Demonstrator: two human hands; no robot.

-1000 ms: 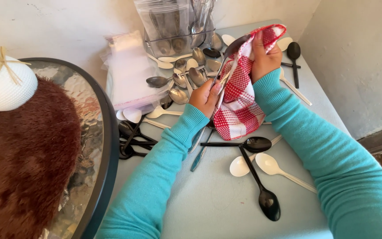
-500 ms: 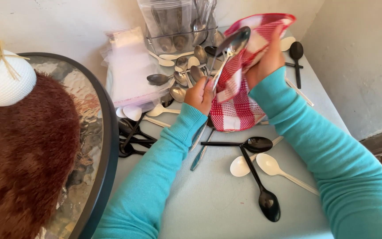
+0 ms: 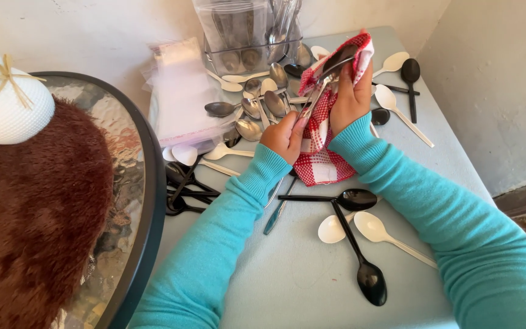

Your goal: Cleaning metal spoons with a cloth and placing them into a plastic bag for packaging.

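My left hand grips the handle end of a metal spoon that slants up to the right. My right hand holds a red and white checked cloth wrapped around the spoon's bowl. The cloth hangs down onto the pale blue table. Both arms wear turquoise sleeves. A heap of metal spoons lies just left of my hands.
Black plastic spoons and white plastic spoons are scattered on the table. A clear container of cutlery stands at the back beside a stack of clear bags. At the left are a round glass table, brown fur and a white vase.
My right hand with the cloth has slid up along the spoon toward its bowl. My left hand has stayed on the handle.
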